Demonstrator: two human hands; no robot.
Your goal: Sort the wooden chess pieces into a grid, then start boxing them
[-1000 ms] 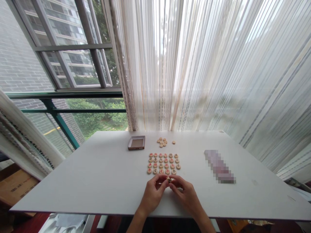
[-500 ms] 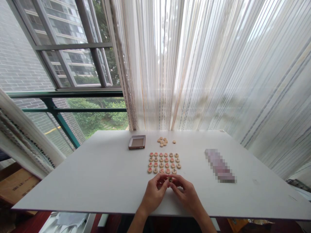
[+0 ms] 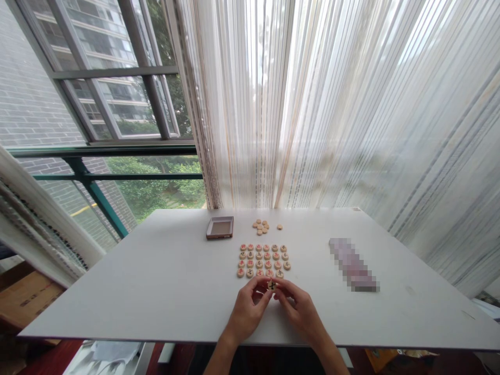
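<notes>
A round wooden piece with a black character (image 3: 272,285) is held between the fingertips of both hands, its marked face showing. My left hand (image 3: 251,306) pinches it from the left, and my right hand (image 3: 296,303) closes on it from the right. Just beyond my fingers, several similar pieces with red or black characters (image 3: 258,255) lie in rows on the white table (image 3: 164,291). Farther back sits a loose cluster of plain-faced pieces (image 3: 260,226), with a single plain piece (image 3: 279,227) to its right.
An open shallow box (image 3: 221,228) stands at the back left of the rows. A blurred pinkish item (image 3: 353,264) lies on the right. White curtains (image 3: 312,104) hang behind the table's back edge, beside a window. Cardboard (image 3: 31,299) shows at the lower left.
The piece between my fingertips has turned, so its black character now shows more fully. Both hands have stayed nearly in place, and the rows look the same.
</notes>
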